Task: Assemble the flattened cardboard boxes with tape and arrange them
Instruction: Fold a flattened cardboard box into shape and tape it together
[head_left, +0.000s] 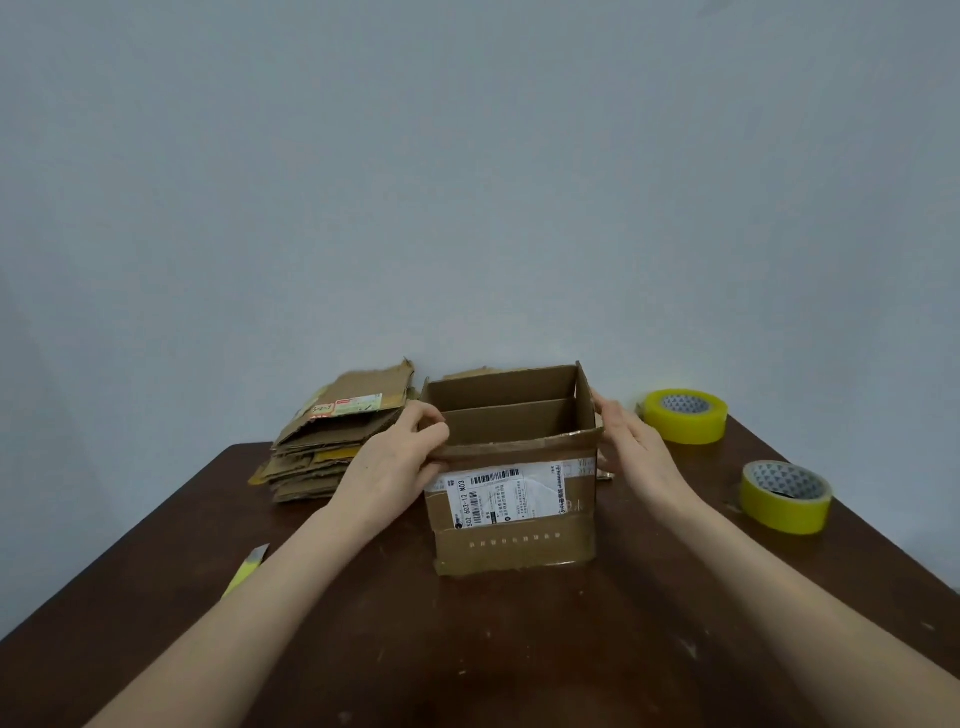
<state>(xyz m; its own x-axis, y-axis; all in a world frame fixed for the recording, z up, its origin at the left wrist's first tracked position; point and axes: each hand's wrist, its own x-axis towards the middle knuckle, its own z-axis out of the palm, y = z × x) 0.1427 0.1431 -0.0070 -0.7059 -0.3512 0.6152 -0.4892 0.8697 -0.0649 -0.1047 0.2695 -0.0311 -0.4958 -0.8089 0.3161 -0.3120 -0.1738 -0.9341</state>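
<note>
One wide-angle camera, worn on the head, looks forward and down across the table (519, 649) from its near edge, close in. The box (514, 519) stands at 12 o'clock, and the wall (467, 156) fills the upper half.

1. A box (511, 499) stands upright, top open, on the middle of the bench (519, 649).
2. A stack of flattened boxes (317, 457) lies to its left, toward the rear.
3. To its right lie the far tape roll (683, 418) and, nearer and further right, the near tape roll (787, 496).
4. A knife (254, 564) lies front left.
5. The left hand (395, 462) grips the box's near left corner; the right hand (636, 447) lies flat against its right side.
</note>
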